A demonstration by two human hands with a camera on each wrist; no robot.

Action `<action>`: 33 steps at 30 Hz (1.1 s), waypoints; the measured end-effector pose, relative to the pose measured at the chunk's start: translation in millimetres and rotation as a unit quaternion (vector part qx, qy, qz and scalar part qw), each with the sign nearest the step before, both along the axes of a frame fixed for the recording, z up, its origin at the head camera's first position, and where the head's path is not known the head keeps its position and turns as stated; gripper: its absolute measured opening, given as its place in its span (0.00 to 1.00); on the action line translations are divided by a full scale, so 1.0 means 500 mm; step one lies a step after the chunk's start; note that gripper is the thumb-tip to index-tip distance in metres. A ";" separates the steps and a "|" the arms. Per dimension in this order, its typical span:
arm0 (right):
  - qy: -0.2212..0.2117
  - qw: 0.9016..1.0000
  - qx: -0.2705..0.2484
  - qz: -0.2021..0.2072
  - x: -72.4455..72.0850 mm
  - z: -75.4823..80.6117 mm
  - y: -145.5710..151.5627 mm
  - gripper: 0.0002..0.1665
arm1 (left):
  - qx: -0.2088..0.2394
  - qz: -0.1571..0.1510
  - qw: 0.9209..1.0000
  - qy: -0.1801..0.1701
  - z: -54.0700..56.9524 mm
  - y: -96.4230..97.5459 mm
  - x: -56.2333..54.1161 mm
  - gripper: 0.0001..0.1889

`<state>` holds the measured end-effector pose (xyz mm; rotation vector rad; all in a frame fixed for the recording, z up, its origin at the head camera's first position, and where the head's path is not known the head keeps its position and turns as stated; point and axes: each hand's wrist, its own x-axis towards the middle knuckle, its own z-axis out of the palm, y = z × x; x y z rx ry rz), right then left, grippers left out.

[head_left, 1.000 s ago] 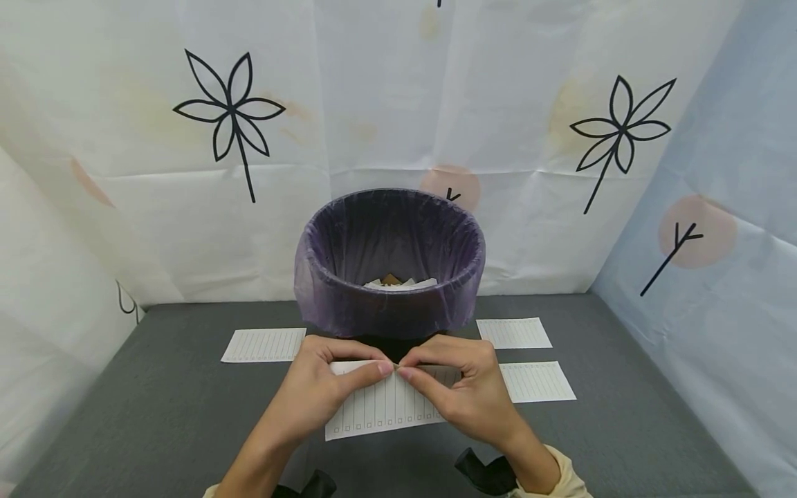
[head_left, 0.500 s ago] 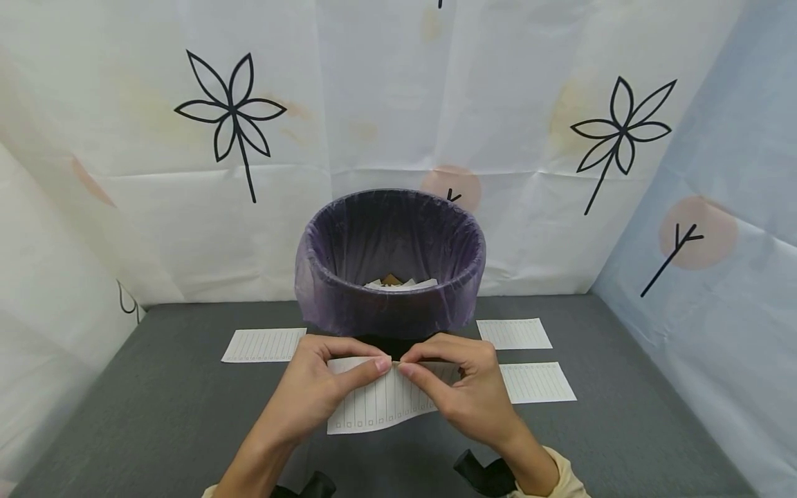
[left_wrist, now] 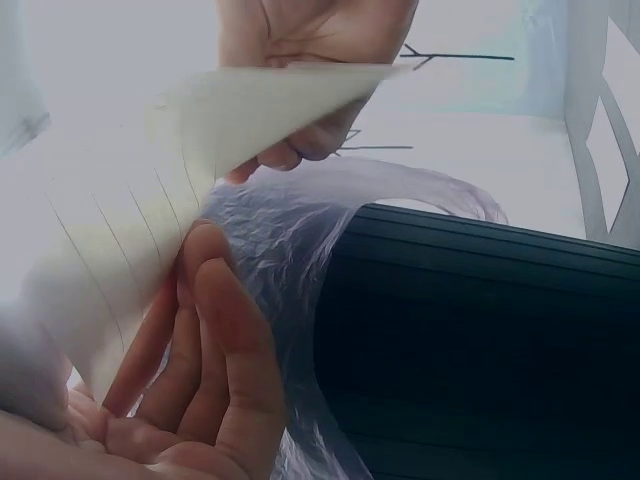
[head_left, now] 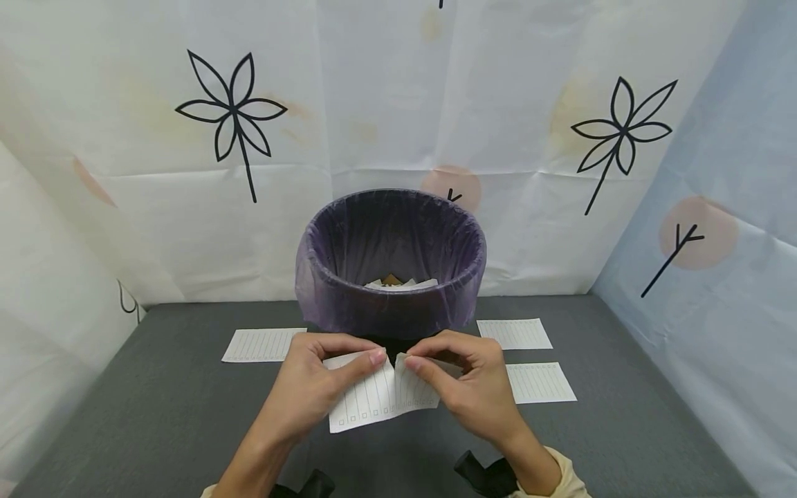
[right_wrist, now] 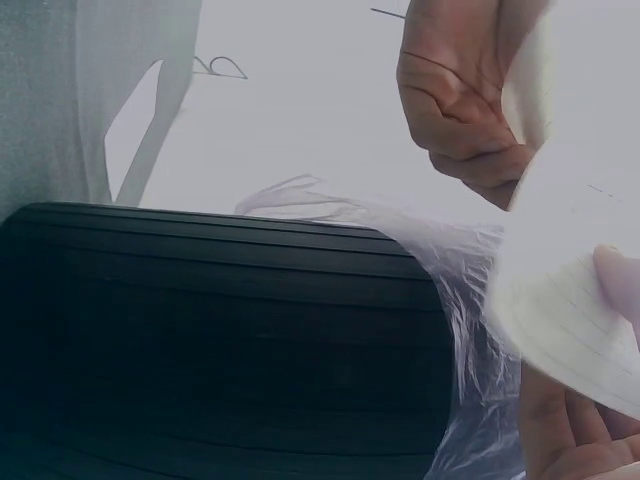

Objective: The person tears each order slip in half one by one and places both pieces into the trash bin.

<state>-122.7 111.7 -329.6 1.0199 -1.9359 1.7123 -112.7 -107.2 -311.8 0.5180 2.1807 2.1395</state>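
Over grey table (head_left: pixel 156 415), before patterned cloth (head_left: pixel 398 104): pinching a split sheet (head_left: pixel 361 402)

Pinching the sheet between thumb and fingers of left hand (head_left: pixel 314 379) and of right hand (head_left: pixel 470 380), either side of the split running from its top edge. Holding it just in front of bin (right_wrist: pixel 220 340), facing scraps (head_left: pixel 407 283) inside. Working between left slip (head_left: pixel 261 346) and, rightward, far slip (head_left: pixel 514 333) and near slip (head_left: pixel 542 382), covering near slip's end with right hand.

head: from above, forward-down, wide over table (head_left: pixel 187 415) | wrists: close, sideways | wrists share: sheet (left_wrist: pixel 115 225), bin (left_wrist: pixel 470 340)
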 end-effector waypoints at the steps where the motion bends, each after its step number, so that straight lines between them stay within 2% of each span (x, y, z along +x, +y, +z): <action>1: -0.005 1.000 -0.002 -0.001 0.000 0.000 0.001 0.11 | 0.001 0.004 1.000 0.002 0.000 -0.001 0.000 0.11; 6: -0.020 1.000 -0.007 -0.013 0.000 0.002 0.002 0.12 | -0.006 0.026 1.000 0.013 0.000 -0.005 -0.002 0.10; 11: -0.009 1.000 -0.027 -0.014 -0.001 0.005 0.003 0.11 | -0.005 0.047 0.999 0.025 0.000 -0.011 -0.004 0.09; 15: 0.004 0.999 -0.035 -0.012 -0.002 0.006 0.006 0.11 | 0.004 0.056 0.998 0.024 0.001 -0.015 -0.004 0.08; 28: -0.001 0.999 -0.040 -0.031 -0.007 0.007 0.015 0.07 | 0.019 0.073 0.997 0.016 0.004 -0.027 -0.006 0.10; 33: 0.007 0.998 -0.047 -0.030 -0.009 0.008 0.017 0.11 | 0.016 0.079 0.997 0.015 0.006 -0.030 -0.006 0.09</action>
